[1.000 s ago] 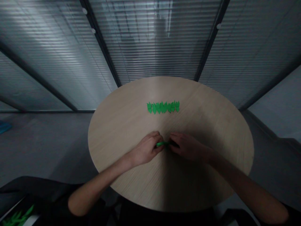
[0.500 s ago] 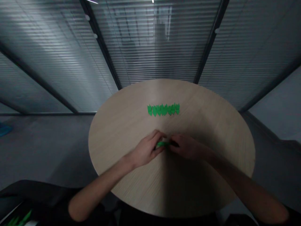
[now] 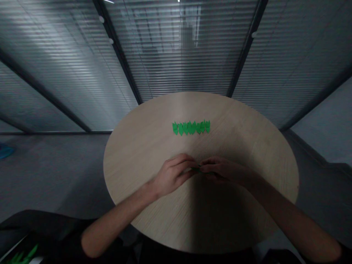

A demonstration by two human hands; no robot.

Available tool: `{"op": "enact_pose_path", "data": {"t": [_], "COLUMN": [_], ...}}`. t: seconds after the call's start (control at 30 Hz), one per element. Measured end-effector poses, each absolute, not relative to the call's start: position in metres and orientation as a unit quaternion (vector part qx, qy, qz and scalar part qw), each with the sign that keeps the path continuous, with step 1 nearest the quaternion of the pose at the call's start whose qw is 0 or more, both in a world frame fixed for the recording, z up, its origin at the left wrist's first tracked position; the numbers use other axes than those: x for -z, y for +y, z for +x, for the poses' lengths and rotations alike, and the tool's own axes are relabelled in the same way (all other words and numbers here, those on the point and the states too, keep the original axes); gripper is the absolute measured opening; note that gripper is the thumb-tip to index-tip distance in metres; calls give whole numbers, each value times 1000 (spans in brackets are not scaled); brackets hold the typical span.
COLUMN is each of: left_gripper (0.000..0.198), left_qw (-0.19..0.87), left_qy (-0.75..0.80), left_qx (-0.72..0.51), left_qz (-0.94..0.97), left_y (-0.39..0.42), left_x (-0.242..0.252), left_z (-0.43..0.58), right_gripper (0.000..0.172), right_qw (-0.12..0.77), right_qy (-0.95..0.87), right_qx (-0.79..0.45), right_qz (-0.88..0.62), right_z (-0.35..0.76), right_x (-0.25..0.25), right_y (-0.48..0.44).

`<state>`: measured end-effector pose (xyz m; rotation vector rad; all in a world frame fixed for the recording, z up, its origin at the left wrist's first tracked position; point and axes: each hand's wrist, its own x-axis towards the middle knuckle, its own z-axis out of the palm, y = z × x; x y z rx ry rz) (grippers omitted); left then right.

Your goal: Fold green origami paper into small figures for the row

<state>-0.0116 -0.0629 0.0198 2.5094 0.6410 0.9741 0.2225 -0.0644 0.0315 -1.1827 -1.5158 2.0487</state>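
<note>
My left hand (image 3: pixel 173 174) and my right hand (image 3: pixel 224 170) meet fingertip to fingertip low over the middle of the table. Between them is a small green piece (image 3: pixel 198 168), pinched from both sides. Only a dark green sliver of it shows; the fingers cover the rest, so its shape is hidden. The fingers of each hand are closed together. Beyond the hands, a row of several small green leaf-shaped pieces (image 3: pixel 191 127) with pointed ends lies side by side on the table.
The round light-wood table (image 3: pixel 137 146) has a dark shadow across its near right part. Behind it stand glass partitions with blinds (image 3: pixel 165 73). At lower left, more green pieces (image 3: pixel 24 255) sit in a dark bag or container. A blue object (image 3: pixel 5 150) lies on the floor at left.
The fingers of both hands have closed further over the green piece, which shows much less now. My left fingertips have shifted slightly right. The row of green pieces is unmoved.
</note>
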Motion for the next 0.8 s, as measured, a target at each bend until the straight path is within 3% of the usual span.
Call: {"op": "enact_pose_path", "data": {"t": [0.23,0.37,0.57,0.8], "left_gripper": [14,10,7,11], "left_qw": [227,261,304,402], "left_qy": [252,274,311,357], "left_qx": [-381,-386,-399,-394], "left_qz": [860,842,807,745], "left_y": [-64,-63,-63,-64], "left_x": [-23,-25,-29,-31], "left_z": [-10,-11,-8,-3], "right_gripper": [31,30,14,9], "right_qw": [209,283,373,413], "right_qy": [-612,-656,-740,-720], "right_qx": [-619,-521,-365,-370], "right_qz": [-446,-467,-424,-418], "right_z": [223,219,210,205], "right_x": [-28,-30,-34,-27], "right_y": [-66,-70,-79,-82]}}
